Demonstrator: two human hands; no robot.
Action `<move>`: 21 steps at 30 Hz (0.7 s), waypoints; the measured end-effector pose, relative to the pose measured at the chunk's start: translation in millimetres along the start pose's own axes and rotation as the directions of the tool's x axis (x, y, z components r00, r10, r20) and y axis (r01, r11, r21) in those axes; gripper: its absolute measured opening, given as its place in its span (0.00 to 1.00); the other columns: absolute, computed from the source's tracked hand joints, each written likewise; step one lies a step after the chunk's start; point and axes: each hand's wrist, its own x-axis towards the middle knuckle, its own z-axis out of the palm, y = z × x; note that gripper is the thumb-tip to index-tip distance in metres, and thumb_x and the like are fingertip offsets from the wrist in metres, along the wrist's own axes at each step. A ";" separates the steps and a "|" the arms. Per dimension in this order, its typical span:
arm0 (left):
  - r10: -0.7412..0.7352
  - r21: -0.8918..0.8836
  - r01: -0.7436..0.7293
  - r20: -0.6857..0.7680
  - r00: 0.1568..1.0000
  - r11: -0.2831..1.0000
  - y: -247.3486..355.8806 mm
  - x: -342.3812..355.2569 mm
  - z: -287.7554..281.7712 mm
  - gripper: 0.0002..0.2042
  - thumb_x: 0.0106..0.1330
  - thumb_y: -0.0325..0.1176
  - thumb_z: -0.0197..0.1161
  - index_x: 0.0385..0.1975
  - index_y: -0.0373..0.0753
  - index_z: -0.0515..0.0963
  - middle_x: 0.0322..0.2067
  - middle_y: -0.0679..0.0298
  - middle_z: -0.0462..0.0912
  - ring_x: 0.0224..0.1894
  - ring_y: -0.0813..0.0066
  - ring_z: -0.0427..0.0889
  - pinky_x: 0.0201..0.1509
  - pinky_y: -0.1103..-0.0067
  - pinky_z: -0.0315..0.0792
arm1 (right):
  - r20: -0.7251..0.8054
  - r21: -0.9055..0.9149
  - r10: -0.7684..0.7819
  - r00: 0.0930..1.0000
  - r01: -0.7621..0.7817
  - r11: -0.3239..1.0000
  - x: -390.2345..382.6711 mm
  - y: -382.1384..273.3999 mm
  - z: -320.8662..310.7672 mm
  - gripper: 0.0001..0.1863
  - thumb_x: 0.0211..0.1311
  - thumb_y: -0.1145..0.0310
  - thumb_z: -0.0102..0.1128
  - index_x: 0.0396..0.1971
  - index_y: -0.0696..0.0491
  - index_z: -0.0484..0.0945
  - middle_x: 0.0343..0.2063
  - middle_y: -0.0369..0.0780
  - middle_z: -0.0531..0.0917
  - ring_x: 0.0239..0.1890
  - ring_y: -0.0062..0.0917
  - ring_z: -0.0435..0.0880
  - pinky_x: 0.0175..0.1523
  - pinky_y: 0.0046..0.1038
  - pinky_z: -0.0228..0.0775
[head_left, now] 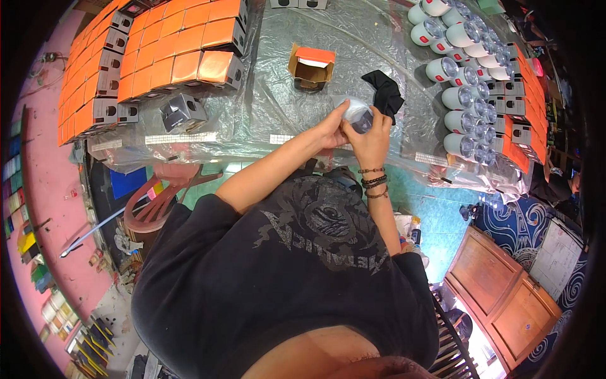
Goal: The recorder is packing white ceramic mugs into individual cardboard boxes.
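Above the table's near edge, a white tumbler with a clear lid (358, 112) is held between my two hands, tilted. My left hand (331, 129) is closed round its left side. My right hand (372, 136) grips it from the right, with fingers at the clear end. Just right of it a crumpled black cloth (384, 93) lies on the plastic-covered table (271, 107). Beyond my hands an orange-topped cardboard box (314, 55) stands with its flaps open; what is inside is hard to make out.
Rows of orange-topped boxes (170, 47) fill the table's left side, with a grey box (183, 114) lying before them. White tumblers with clear lids (461, 120) lie in rows at the right, beside more orange boxes (530, 88). A red plastic chair (148, 208) stands below left.
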 end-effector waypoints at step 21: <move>0.670 0.998 0.060 -0.024 0.742 -0.031 27.6 -24.3 10.0 0.30 0.60 0.64 0.69 0.36 0.37 0.84 0.33 0.55 0.89 0.38 0.54 0.89 0.42 0.60 0.79 | 0.363 0.319 0.274 0.891 -0.395 0.861 65.2 71.5 2.1 0.25 0.60 0.57 0.78 0.48 0.63 0.86 0.29 0.45 0.90 0.27 0.26 0.90 0.37 0.30 0.81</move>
